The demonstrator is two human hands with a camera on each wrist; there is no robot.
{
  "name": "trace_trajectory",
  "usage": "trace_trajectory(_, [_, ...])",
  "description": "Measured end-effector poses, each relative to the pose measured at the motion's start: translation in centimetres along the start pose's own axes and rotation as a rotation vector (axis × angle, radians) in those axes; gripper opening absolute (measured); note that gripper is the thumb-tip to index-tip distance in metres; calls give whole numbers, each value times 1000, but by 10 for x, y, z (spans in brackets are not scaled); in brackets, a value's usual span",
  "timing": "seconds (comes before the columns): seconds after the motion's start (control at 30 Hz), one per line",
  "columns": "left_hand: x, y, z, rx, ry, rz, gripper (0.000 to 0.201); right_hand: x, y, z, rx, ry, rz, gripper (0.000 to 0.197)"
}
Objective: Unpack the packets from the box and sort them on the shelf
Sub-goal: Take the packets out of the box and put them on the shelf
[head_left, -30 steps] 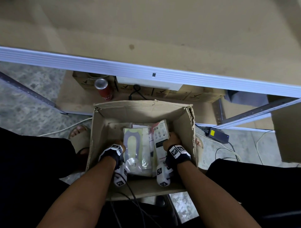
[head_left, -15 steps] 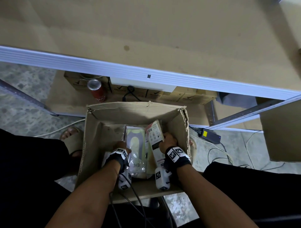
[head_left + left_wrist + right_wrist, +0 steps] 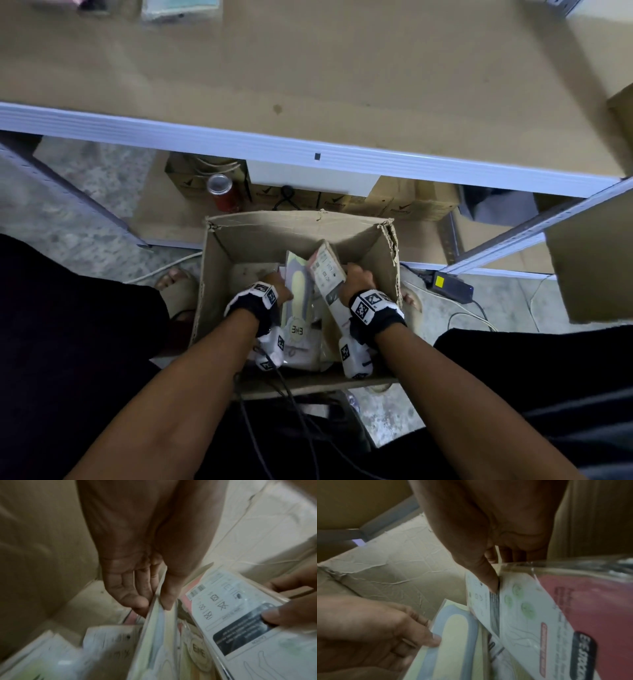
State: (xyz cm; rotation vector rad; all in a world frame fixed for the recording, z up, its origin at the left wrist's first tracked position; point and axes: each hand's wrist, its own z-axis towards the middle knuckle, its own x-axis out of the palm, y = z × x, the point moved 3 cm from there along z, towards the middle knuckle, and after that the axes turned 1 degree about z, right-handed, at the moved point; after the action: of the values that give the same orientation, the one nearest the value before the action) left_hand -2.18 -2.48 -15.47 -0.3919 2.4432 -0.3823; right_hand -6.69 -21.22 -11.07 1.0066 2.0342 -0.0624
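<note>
The left hand's [image 3: 274,286] fingers [image 3: 137,596] are clamped on the yellow packet [image 3: 297,284]: the thumb lies on one face and the other fingers on the opposite face, near its upper edge. That packet stands tilted on edge inside the box [image 3: 219,274], its blue U-shaped print facing the right wrist view and a round label reading ENE low on its front.

The right hand's [image 3: 358,279] fingers are clamped on the white packet [image 3: 325,270]. Its thumb [image 3: 488,577] presses the printed face beside a dark panel, and the other fingers curl behind. This packet leans up and away, its top corner rising toward the box's far wall. Barcode and crossed-out care symbols show on its face. A clear sleeve with a pink card [image 3: 590,601] sits just behind it.

The two held packets stand side by side, nearly touching. More packets [image 3: 106,642] lie flat on the box floor beneath them, blurred.

The box stands open on the floor between the person's feet [image 3: 174,284]. In front of it, the shelf [image 3: 342,85] spreads wide, with a few packets barely visible at its far edge. Under the shelf stand a red can [image 3: 224,193] and cartons [image 3: 404,202]. A power adapter [image 3: 448,284] with a yellow label lies on the floor to the right.
</note>
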Motion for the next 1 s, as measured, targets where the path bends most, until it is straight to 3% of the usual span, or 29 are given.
trace_trajectory(0.3, [-68, -29, -82, 77, -172, 197, 35, -59, 29, -53, -171, -135, -115, 52])
trace_trajectory(0.43, [-95, -43, -133, 108, -215, 273, 29, -91, 39, -96, -296, -225, -129, 41])
trace_trajectory(0.73, [-158, -76, -254, 228, -441, 269, 34, -171, 49, -196, -448, -411, -108, 24])
trace_trajectory(1.0, [-227, -85, -328, 419, -567, 248, 27, -239, 62, -250, -593, -512, -13, 31])
